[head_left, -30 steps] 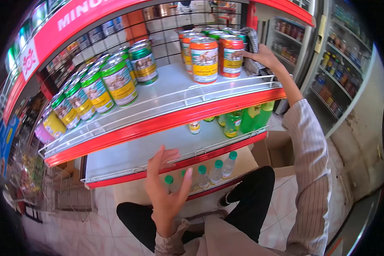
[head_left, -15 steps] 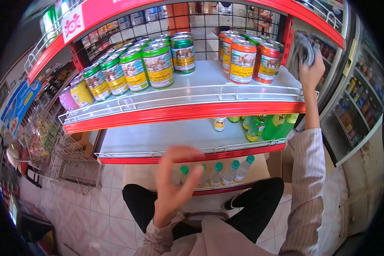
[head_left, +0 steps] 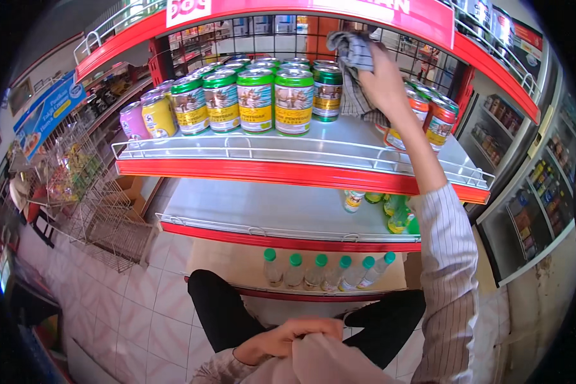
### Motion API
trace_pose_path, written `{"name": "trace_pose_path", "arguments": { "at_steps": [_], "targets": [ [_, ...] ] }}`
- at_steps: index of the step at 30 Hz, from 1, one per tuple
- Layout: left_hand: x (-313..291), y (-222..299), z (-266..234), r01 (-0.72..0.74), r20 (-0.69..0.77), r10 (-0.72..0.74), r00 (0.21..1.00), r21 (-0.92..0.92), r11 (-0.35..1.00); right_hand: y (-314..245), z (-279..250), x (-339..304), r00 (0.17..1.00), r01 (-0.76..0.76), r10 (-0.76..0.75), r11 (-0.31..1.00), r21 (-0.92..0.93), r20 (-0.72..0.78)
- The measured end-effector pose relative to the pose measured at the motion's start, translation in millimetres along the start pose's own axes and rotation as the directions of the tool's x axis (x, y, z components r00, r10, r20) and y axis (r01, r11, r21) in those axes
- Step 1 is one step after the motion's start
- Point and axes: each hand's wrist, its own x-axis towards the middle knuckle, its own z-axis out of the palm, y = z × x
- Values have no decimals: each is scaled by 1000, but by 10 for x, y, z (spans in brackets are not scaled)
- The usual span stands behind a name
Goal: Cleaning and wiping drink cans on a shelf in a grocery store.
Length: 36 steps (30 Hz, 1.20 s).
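Observation:
My right hand point(head_left: 385, 83) is closed round a grey striped cloth point(head_left: 355, 54), which hangs down at the back of the upper shelf. The cloth is between green-topped yellow cans point(head_left: 293, 102) on the left and orange-red cans point(head_left: 440, 121) on the right. My forearm hides part of the orange-red group. Low at my lap, my left hand point(head_left: 288, 336) has its fingers curled at the edge of my beige garment point(head_left: 320, 361). Some of those fingertips are hidden by the fabric.
A white wire rail point(head_left: 237, 148) fronts the upper shelf point(head_left: 345, 137). Green bottles point(head_left: 398, 214) and a small white-and-yellow can point(head_left: 353, 200) stand one level down. Several green-capped clear bottles point(head_left: 320, 272) line the lowest shelf. Wire baskets point(head_left: 109, 224) are left; a fridge point(head_left: 537, 198) is right.
My right hand has carried the cloth left, from beside the right post to the gap between the can groups. My left hand has dropped from before the shelves to my lap. The view has shifted.

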Motion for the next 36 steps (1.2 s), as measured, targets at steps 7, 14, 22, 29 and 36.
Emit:
{"name": "trace_pose_path", "arguments": {
  "at_steps": [7,14,22,29,36],
  "targets": [
    [-374,-352,-78,258,270,-306,913,200,945,4,391,133,964,4,32,991,-134,264],
    [-336,-313,-194,13,299,-142,944,394,919,43,598,38,983,-71,104,975,-211,149],
    [-413,-514,-106,14,268,-136,954,412,911,-26,595,10,971,-171,182,982,-82,154],
    [-480,-561,-83,-242,364,143,920,243,939,-65,339,26,989,-127,138,971,-203,45],
    [-560,-214,-111,-303,310,157,938,507,807,-302,-105,-190,991,111,-129,919,-378,-22]
  ]
}}
